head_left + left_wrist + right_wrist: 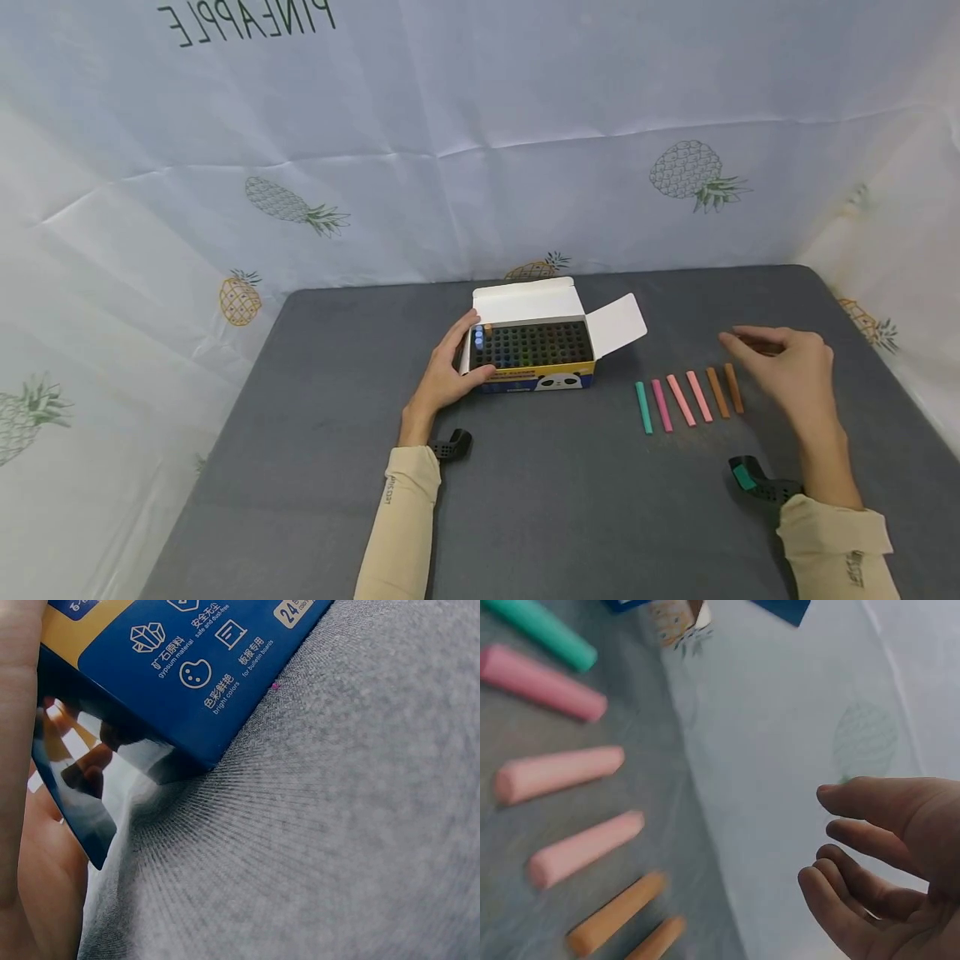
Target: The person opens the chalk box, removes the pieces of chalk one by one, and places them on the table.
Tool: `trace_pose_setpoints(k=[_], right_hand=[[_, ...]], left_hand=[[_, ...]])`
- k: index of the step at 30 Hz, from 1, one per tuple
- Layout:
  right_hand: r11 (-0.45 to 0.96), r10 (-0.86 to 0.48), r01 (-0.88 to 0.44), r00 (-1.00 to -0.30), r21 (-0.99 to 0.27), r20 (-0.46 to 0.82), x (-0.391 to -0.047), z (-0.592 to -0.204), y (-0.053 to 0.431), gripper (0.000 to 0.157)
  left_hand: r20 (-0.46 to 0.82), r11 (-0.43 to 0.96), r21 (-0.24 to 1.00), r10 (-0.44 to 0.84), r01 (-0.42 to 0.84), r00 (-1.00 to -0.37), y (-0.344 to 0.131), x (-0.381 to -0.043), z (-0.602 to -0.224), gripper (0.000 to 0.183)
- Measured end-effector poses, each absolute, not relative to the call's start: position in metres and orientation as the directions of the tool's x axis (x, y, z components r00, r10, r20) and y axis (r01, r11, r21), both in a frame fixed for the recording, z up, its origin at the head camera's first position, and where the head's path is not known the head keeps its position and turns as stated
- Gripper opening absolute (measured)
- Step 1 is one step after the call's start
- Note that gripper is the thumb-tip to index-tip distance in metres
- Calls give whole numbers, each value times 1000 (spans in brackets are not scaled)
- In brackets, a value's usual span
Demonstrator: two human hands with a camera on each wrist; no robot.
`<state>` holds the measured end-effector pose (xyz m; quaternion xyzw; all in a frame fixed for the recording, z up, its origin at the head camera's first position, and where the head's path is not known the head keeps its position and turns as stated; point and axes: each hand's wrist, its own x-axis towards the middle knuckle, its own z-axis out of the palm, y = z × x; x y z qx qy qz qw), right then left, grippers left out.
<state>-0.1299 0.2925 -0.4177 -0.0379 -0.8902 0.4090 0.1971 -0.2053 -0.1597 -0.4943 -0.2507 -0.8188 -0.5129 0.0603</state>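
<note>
An opened chalk box (536, 379), blue and yellow with a panda face on its front, holds a black tray full of holes (532, 343). A few blue chalks (479, 337) and an orange chalk (487, 329) stand in its left end. My left hand (442, 375) grips that end, thumb at the front corner and fingers along the side; the left wrist view shows the box's printed side (195, 667) close up. My right hand (795, 371) hovers right of a chalk row, fingers loosely bent with nothing between them. The row has a teal chalk (643, 407), a deep pink chalk (662, 405), two light pink chalks (681, 400) and two orange-brown chalks (717, 392).
A white lid (528, 302) is folded up behind the tray, and a white side flap (617, 326) sticks out to the right. Everything rests on a dark grey table (322, 467). A white pineapple-print cloth (450, 208) hangs behind and beside it.
</note>
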Motion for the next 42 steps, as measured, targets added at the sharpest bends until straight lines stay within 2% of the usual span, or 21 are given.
trace_pose_setpoints(k=[9,13,18,26,34,37,42], right_hand=[[576,222,-244,-872,-780,437,-139,-390,256,25],[528,169,-310,-874,-790,456,-144,-381,236,25],[515,108,-344,-883,-785,458,-149,-375,211,24],[501,2,-413,-878,-761,479,-160,-375,178,20],[501,-96,-404,-905,-765,415,-172,-384,143,19],[474,-131,-415,-905,-777,404,-175,-389,129,21],[452,-187,-461,-886,-763,424,-182,-396,107,20]], left_hand=[[366,368,794,345,483,-864,-159,-205,-495,98],[364,363,798,346,481,-865,-159,-205,-496,97],[365,343,807,350,481,-863,-160,-206,-496,88],[357,329,821,345,467,-868,-155,-198,-482,82],[323,345,828,351,442,-879,-151,-182,-455,79],[323,349,827,348,442,-880,-152,-182,-457,79],[334,361,817,339,449,-880,-154,-196,-480,83]])
